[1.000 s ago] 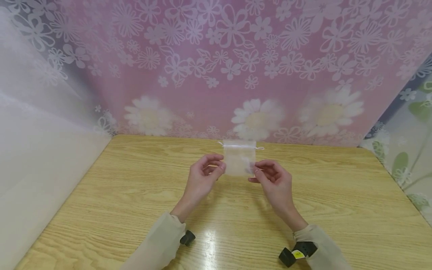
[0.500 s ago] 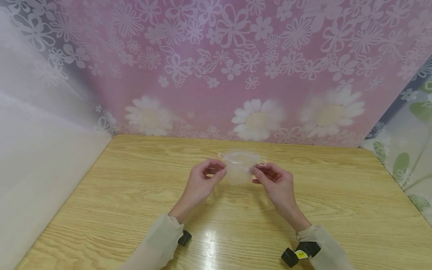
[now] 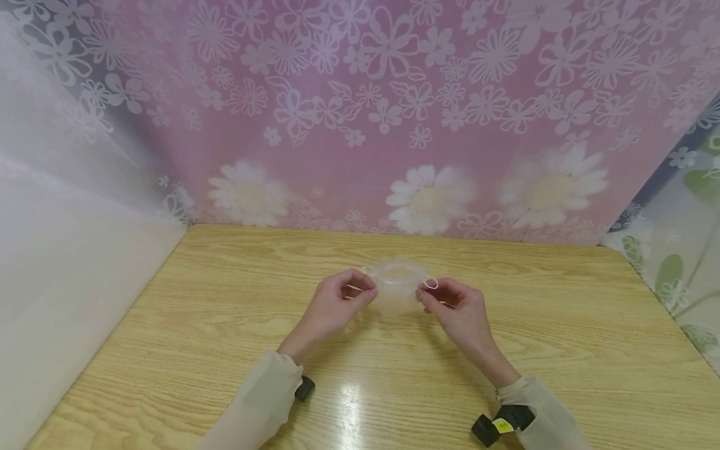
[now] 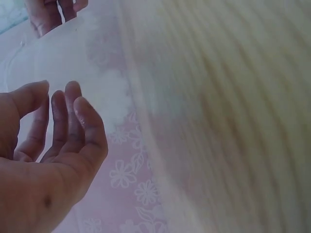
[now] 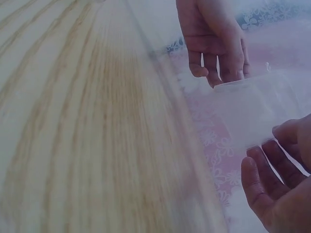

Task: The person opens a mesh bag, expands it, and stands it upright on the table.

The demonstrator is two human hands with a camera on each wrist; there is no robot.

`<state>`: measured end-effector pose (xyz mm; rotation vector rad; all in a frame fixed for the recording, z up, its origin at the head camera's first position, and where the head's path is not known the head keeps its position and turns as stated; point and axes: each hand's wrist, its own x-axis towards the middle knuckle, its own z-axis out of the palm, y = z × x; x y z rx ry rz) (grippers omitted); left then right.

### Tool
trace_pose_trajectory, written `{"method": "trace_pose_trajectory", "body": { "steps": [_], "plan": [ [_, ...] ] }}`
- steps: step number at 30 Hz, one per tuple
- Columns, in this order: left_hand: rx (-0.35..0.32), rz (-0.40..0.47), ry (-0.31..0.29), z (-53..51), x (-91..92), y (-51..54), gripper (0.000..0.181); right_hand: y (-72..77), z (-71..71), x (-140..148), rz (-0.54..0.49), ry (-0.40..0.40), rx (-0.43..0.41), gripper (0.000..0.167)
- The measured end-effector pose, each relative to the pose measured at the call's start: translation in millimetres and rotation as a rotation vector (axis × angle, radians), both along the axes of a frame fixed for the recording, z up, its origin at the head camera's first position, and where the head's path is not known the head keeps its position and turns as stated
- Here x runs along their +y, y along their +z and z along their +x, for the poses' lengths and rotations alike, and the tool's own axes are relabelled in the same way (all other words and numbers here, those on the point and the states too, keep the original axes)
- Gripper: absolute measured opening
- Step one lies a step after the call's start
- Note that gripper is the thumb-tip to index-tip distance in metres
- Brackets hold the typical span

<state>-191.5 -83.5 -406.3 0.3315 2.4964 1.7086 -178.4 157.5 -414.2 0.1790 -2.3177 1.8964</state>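
A small sheer white drawstring pouch (image 3: 396, 297) is held up above the table between both hands, its mouth spread into a rounded opening and a cord loop showing at each side. My left hand (image 3: 337, 303) pinches the pouch's left edge between thumb and index finger. On the opposite edge, my right hand (image 3: 458, 309) pinches in the same way, close below the right cord loop. In the right wrist view the pouch (image 5: 255, 109) spans the gap between the hands as a translucent panel. Whether anything lies inside it cannot be made out.
A wood-grain table (image 3: 225, 350) lies beneath the hands. Behind it hangs a pink curtain (image 3: 337, 144) with white flowers, meeting the table's far edge. Pale sheets (image 3: 84, 250) border the left side. Each wrist carries a black camera mount (image 3: 486, 430).
The pouch has tipped from facing flat to showing its mouth, which has spread into an oval. It has come slightly lower and nearer, with both hands still pinching its sides.
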Motion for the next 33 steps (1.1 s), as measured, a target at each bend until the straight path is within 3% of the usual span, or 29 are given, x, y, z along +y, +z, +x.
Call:
{"method": "trace_pose_trajectory", "body": {
  "steps": [12, 19, 33],
  "plan": [
    [-0.002, -0.181, -0.137, -7.5, -7.8, -2.0, 0.009, -11.8, -4.6, 1.9, 0.181, 0.007, -0.045, 0.013],
    [0.006, -0.211, -0.165, -9.8, -9.2, -1.8, 0.005, -12.5, -6.3, 1.9, 0.237, -0.004, -0.079, 0.015],
    [0.01, -0.298, -0.192, -11.4, -13.2, -1.4, 0.011, -14.5, -8.0, 1.2, 0.245, 0.033, -0.089, 0.019]
  ]
}}
